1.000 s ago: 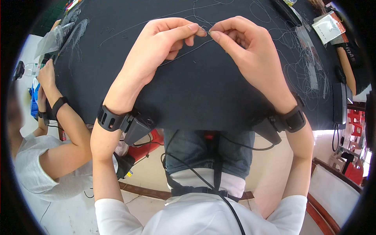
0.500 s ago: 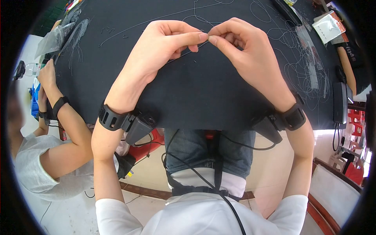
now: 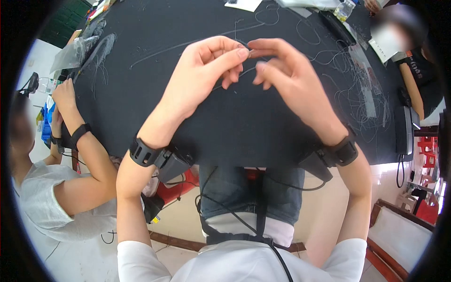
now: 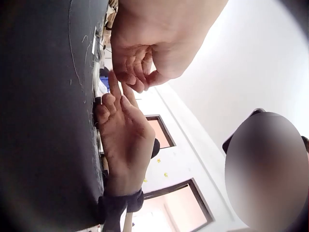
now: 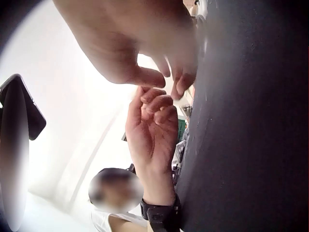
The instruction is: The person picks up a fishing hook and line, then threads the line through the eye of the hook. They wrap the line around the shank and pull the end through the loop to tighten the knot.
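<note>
My left hand point(image 3: 192, 80) is raised over the black-covered table point(image 3: 263, 131), thumb and forefinger pinched together on something thin, apparently a strand of line. In the right wrist view that left hand point(image 5: 154, 130) has its other fingers curled in. Facing it, my right hand point(image 3: 293, 77) has its forefinger stretched to the left fingertips, with the thumb lowered and apart. The left wrist view shows the right hand point(image 4: 125, 145) with long fingers reaching up under the left one. What the left pinch encloses is mostly hidden by the fingertips.
A tangle of thin clear line point(image 3: 364, 89) lies on the right of the table. Plastic bags point(image 3: 70, 54) and more line are at the left edge. A person in grey point(image 3: 47, 192) sits on the left; another arm point(image 3: 413, 89) rests at the right edge. A black box point(image 3: 403, 129) hangs by the corner.
Earlier both hands pinched at a thin line between them. Now the right thumb has dropped away from its forefinger while the left keeps its pinch. The head view has shifted slightly.
</note>
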`<state>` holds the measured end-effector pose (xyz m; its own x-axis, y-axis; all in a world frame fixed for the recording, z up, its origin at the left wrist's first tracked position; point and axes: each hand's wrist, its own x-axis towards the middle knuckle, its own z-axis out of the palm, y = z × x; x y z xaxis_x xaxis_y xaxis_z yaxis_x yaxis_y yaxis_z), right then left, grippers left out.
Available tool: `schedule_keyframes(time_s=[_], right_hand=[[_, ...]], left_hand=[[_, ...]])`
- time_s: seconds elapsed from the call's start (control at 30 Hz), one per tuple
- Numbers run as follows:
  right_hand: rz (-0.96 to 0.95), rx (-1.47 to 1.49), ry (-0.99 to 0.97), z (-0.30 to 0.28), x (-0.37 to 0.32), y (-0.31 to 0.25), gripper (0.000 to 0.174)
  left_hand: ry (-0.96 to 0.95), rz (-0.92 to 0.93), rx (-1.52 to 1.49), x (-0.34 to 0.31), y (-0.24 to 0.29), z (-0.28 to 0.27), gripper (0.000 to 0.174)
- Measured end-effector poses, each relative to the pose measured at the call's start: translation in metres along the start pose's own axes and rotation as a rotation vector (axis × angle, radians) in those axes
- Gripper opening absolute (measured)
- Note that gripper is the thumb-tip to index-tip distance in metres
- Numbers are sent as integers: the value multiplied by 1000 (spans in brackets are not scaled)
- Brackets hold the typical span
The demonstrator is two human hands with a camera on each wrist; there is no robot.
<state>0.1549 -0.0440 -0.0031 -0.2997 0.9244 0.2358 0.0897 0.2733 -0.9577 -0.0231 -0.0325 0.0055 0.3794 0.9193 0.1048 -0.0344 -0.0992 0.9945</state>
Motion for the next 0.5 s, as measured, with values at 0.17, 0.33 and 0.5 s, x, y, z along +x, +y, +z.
schedule_keyframes(time_s=[0.17, 0.33, 0.5], right_hand=[[200, 447, -401, 7, -3, -2, 41], [234, 427, -585, 11, -5, -1, 29], [211, 399, -450, 11, -4, -3, 40]], left_hand=[[-83, 75, -112, 0, 15, 13, 13], [-125, -4, -88, 4, 37, 29, 13], [-79, -47, -40, 15, 44, 30, 14]])
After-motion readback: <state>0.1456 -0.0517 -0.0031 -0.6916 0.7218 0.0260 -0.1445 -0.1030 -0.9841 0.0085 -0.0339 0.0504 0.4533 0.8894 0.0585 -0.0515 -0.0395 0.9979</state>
